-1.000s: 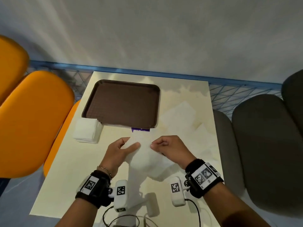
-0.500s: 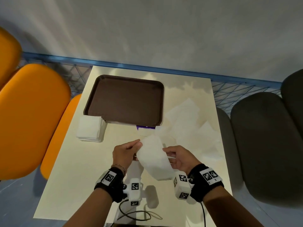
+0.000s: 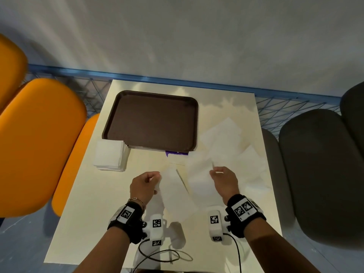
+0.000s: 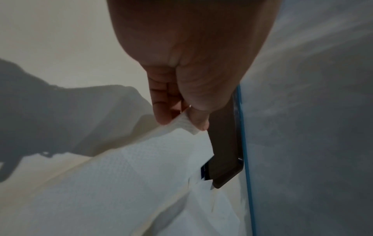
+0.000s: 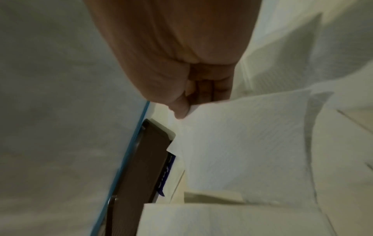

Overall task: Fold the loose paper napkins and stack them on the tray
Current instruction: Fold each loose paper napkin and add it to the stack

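Observation:
A white paper napkin (image 3: 177,196) hangs above the near middle of the table, held by both hands. My left hand (image 3: 157,177) pinches its left upper corner between thumb and fingers, seen close in the left wrist view (image 4: 181,118). My right hand (image 3: 213,171) pinches the right upper edge (image 5: 189,103). A narrow dark line runs between the two halves; I cannot tell whether it is a crease or a gap. The brown tray (image 3: 151,119) lies bare at the back left. Several loose napkins (image 3: 226,138) lie spread on the right.
A stack of white napkins (image 3: 110,154) sits at the tray's front left corner. A purple strip (image 3: 176,153) pokes out under the tray's front edge. Orange seats (image 3: 39,142) stand left of the table, grey seats (image 3: 319,174) right. A cable (image 3: 157,255) loops at the near edge.
My hands have moved apart and a little toward me. The napkin, bunched between them before, is now spread wider.

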A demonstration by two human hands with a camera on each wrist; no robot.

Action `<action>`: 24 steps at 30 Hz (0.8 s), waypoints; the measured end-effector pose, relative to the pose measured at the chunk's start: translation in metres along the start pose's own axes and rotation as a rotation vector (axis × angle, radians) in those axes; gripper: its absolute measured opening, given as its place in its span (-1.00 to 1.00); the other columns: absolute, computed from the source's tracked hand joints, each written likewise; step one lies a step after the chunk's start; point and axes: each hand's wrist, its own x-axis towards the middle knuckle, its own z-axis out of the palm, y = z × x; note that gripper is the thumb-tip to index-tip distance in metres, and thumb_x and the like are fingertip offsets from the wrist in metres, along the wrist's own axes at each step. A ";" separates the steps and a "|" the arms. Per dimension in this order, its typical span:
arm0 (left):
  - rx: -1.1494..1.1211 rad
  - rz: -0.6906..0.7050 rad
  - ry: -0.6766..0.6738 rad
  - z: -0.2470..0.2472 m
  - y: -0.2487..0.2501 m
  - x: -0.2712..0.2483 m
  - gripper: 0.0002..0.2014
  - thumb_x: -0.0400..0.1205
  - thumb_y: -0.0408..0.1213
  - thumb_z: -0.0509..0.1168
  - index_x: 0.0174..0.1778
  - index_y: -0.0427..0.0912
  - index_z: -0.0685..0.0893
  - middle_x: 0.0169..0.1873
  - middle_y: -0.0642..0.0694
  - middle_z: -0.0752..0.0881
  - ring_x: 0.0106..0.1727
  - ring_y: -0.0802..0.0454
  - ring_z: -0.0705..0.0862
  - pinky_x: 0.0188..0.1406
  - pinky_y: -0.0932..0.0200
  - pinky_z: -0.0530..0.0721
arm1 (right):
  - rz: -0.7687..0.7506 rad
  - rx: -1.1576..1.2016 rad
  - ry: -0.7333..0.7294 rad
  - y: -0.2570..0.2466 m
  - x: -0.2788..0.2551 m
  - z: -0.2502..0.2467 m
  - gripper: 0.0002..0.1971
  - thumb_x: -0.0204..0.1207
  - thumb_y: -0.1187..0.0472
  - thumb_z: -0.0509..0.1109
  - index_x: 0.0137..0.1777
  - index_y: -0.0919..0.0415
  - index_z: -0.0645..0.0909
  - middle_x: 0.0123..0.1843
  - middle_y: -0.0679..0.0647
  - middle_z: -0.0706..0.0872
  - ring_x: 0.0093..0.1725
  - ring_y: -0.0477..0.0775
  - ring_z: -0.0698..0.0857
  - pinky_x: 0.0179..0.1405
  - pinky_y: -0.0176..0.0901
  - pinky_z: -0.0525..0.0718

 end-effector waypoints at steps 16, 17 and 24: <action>-0.625 0.070 -0.417 0.027 0.091 -0.070 -0.53 0.62 -0.41 0.54 0.44 0.03 0.75 -0.03 -0.33 0.76 0.03 -0.08 0.78 0.10 0.08 0.81 | -0.417 0.168 -0.281 -0.065 -0.063 -0.065 -0.66 0.55 0.18 0.69 0.24 -0.18 0.77 -0.09 -0.03 0.90 -0.15 -0.07 0.84 0.03 -0.15 0.77; -0.640 0.089 -0.397 0.027 0.093 -0.071 -0.53 0.63 -0.44 0.52 0.44 -0.01 0.75 0.08 -0.31 0.83 0.08 -0.07 0.81 0.11 0.10 0.81 | -0.407 0.184 -0.249 -0.064 -0.064 -0.066 -0.62 0.50 0.17 0.73 0.24 -0.18 0.77 -0.07 -0.03 0.90 -0.14 -0.02 0.86 0.08 -0.10 0.81; -0.649 0.131 -0.285 0.035 0.096 -0.084 -0.54 0.61 -0.49 0.52 0.40 -0.04 0.78 0.16 -0.24 0.85 0.15 -0.03 0.83 0.29 0.06 0.80 | -0.416 0.224 -0.078 -0.058 -0.075 -0.063 -0.79 0.41 0.17 0.79 -0.03 -0.06 0.87 -0.12 -0.15 0.91 -0.10 -0.07 0.89 0.17 0.02 0.87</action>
